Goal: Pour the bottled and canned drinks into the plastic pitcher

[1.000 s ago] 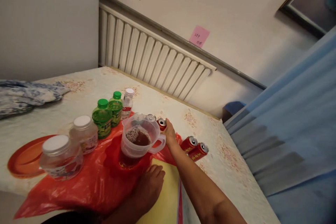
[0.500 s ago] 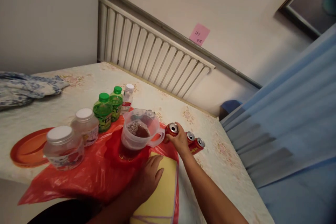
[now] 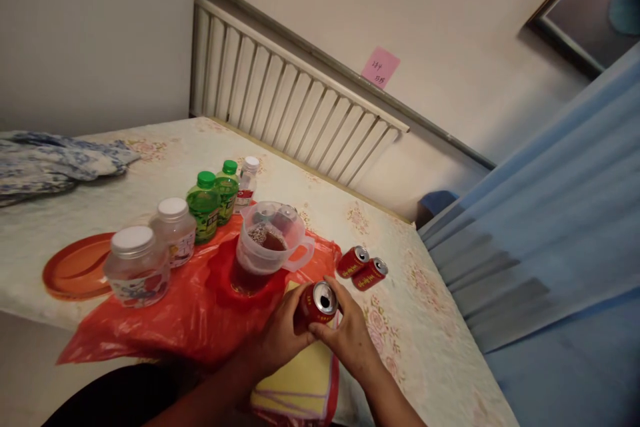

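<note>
Near the lower centre, both hands wrap a red metal can, hiding most of its sides. The folded yellow cloth beneath is partly covered by the arms.

A single view, worn on the person's head, looks forward and steeply down over both forearms at the desk. It is tilted, so the white radiator slants down toward the right. The hands are close, at lower center; the wall and pale blue curtain lie farther off.
</note>
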Motion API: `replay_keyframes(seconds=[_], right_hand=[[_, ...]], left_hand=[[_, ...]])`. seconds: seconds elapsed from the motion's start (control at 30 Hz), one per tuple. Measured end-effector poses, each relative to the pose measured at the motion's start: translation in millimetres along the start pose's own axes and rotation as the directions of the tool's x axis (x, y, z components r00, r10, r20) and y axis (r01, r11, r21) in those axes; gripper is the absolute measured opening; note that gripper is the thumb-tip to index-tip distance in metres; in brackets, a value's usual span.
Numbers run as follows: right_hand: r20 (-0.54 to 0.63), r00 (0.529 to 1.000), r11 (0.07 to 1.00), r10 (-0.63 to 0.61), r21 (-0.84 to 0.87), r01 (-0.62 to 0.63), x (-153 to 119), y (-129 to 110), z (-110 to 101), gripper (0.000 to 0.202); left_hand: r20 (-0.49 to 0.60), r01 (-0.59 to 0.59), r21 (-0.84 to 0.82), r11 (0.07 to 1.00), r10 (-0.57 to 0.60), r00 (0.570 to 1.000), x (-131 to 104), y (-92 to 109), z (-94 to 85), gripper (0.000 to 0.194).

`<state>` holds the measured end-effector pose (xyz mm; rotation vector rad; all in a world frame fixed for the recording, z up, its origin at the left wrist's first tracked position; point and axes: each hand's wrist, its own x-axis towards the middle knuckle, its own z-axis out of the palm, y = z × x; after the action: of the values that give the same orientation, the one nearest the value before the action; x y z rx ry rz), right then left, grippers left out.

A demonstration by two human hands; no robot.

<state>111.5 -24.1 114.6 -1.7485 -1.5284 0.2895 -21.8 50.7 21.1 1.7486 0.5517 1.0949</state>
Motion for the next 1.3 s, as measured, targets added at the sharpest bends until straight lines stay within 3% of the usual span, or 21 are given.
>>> replay_keyframes(seconds=[0.17, 0.3, 0.4, 0.53, 0.63, 0.83, 0.97, 1.13, 1.3], right_hand=[[0.116, 0.992, 0.973, 0.050, 0.217, -0.075, 15.7, -6.0, -7.4, 0.072], [0.023, 0.998, 0.901, 0.054, 0.431, -0.058, 49.8, -1.7, -7.1, 0.054], [-0.009, 0.999, 0.859, 0.049, 0.511, -0.038, 73.6, 2.1, 6.5, 0.048], [0.106, 0.994, 0.823, -0.010, 0.565, -0.052, 93.2, 4.2, 30.9, 0.040], [0.170, 0.984, 0.783, -0.043, 0.618, -0.073, 102.6, 2.6, 45.2, 0.044], [0.240, 0.969, 0.635, -0.059, 0.758, -0.149, 115.3, -11.4, 59.4, 0.041], [0.208, 0.977, 0.547, -0.044, 0.823, -0.150, 122.0, -24.5, 64.4, 0.039], [0.150, 0.989, 0.554, 0.009, 0.822, -0.130, 134.3, -37.4, 54.6, 0.037], [0.065, 0.997, 0.612, 0.044, 0.787, -0.078, 141.0, -53.7, 19.5, 0.040]], left_hand=[[0.009, 0.141, -0.042, 0.989, -0.141, 0.990, -0.1, 15.2, -12.9, 0.069], [-0.001, 0.215, -0.048, 0.975, -0.215, 0.977, -0.9, 26.5, -21.6, 0.073], [0.028, 0.217, -0.058, 0.974, -0.216, 0.976, -1.5, 31.7, -26.6, 0.072], [0.041, 0.250, -0.065, 0.966, -0.248, 0.968, -2.6, 32.8, -31.0, 0.074], [0.042, 0.247, -0.073, 0.966, -0.244, 0.969, -4.1, 30.5, -32.7, 0.075], [0.077, 0.261, -0.050, 0.964, -0.257, 0.963, -6.4, 28.1, -35.9, 0.074], [0.105, 0.240, -0.052, 0.969, -0.234, 0.967, -4.5, 32.0, -40.6, 0.073], [0.136, 0.217, -0.046, 0.975, -0.209, 0.968, -4.0, 36.3, -44.8, 0.073], [0.161, 0.208, -0.018, 0.978, -0.203, 0.966, -3.9, 37.2, -45.9, 0.076]])
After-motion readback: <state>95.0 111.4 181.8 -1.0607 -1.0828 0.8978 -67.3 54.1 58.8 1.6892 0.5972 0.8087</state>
